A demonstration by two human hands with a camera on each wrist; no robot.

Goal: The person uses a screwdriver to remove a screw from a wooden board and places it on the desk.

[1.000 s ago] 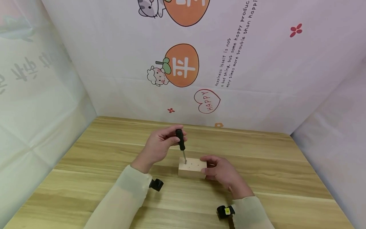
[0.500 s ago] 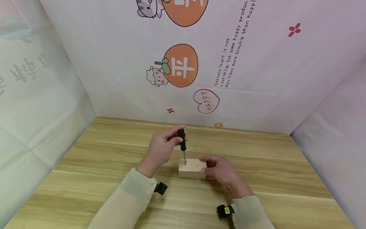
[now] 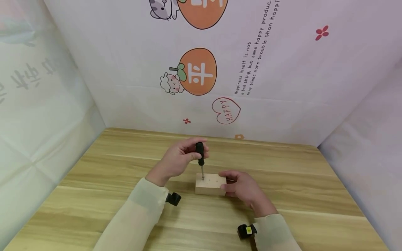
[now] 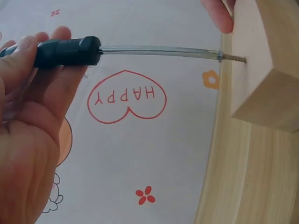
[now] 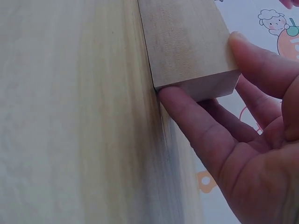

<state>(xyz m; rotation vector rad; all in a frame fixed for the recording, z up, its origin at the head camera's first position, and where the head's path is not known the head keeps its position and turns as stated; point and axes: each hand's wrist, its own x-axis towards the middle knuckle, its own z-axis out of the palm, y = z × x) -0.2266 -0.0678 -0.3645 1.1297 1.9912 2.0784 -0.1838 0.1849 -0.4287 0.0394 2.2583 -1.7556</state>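
Note:
My left hand (image 3: 179, 158) grips the black handle of a screwdriver (image 3: 200, 153), which stands nearly upright. Its tip meets the head of a screw (image 4: 233, 58) that sticks partway out of a wooden block (image 3: 209, 190). Several small dark holes or marks dot the block's top face. At the block's right end, my right hand (image 3: 243, 188) holds it between thumb and fingers. From the right wrist view, the thumb lies at the top edge and the other fingers at the end face (image 5: 210, 86). The block rests on the wooden table.
The table (image 3: 282, 188) has a wood-grain top. Behind it hangs a white printed backdrop (image 3: 141, 62) with orange cartoons and a heart, and more white sheets close both sides. Black camera mounts (image 3: 173, 199) sit at each wrist.
The left hand and wrist swung a little right and then back left, its fingers shifting on the screwdriver handle. Right hand and block stay nearly in place.

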